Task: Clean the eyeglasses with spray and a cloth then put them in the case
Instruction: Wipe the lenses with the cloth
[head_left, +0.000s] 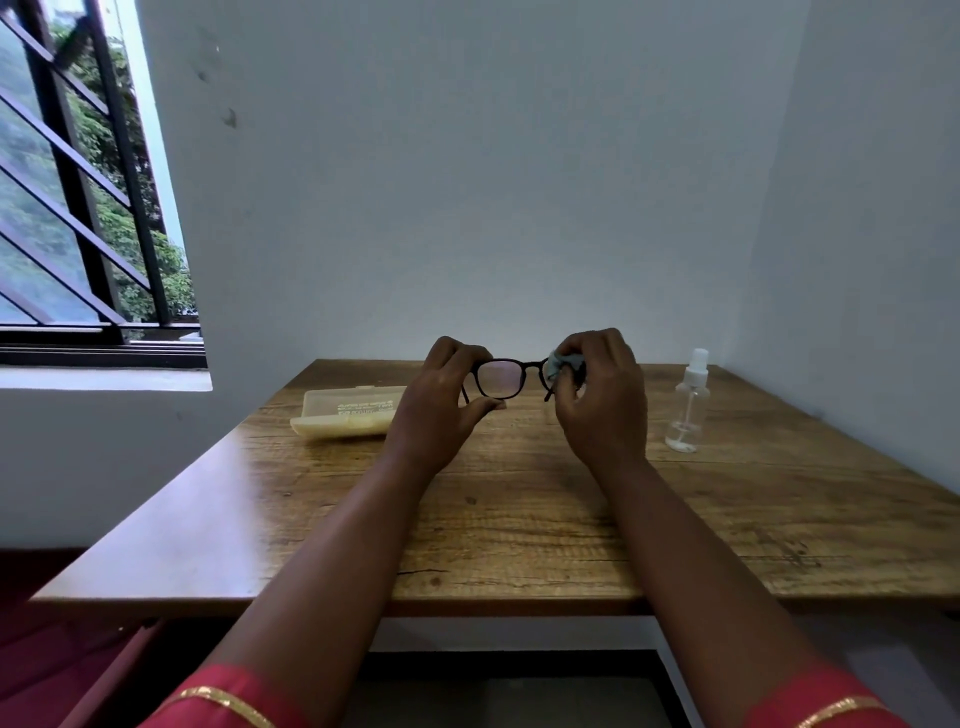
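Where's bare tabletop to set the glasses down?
Free: the near stretch of table between the forearms, and the near right corner below the spray bottle. Crowded: the far strip, where the case, left hand, eyeglasses, right hand with cloth sit.

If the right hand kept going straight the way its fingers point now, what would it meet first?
The right hand curls leftward around the cloth on the eyeglasses; next in that line is probably the left hand, though depth is unclear.

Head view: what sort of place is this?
Probably a plain room in a home: a wooden table pushed into a corner of bare pale walls, beside a barred window with trees outside.
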